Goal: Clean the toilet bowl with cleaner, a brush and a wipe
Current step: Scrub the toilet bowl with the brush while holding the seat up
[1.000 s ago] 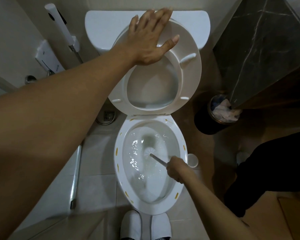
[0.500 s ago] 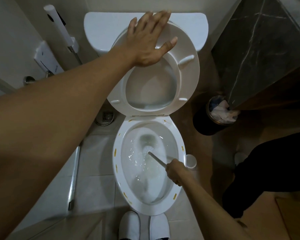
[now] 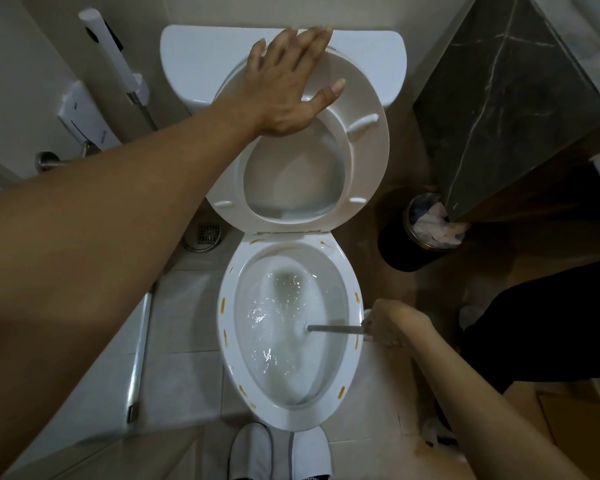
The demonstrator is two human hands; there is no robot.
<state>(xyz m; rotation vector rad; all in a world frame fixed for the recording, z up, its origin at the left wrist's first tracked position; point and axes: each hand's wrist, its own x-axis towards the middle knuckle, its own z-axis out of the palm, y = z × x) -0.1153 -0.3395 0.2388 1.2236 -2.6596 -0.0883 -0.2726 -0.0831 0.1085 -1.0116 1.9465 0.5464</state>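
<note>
Water churns in the toilet bowl point(image 3: 354, 282) around the brush point(image 3: 333, 329) the right hand point(image 3: 392, 327) grips; left hand point(image 3: 284, 84) flat.

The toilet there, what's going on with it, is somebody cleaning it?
Yes, a person is scrubbing it. The right hand grips the handle of a toilet brush, whose head is down in the churning water of the toilet bowl. The left hand lies flat against the raised seat, holding it up against the tank. Yellow dabs dot the bowl's rim. A black bin with crumpled paper stands alongside.
</note>
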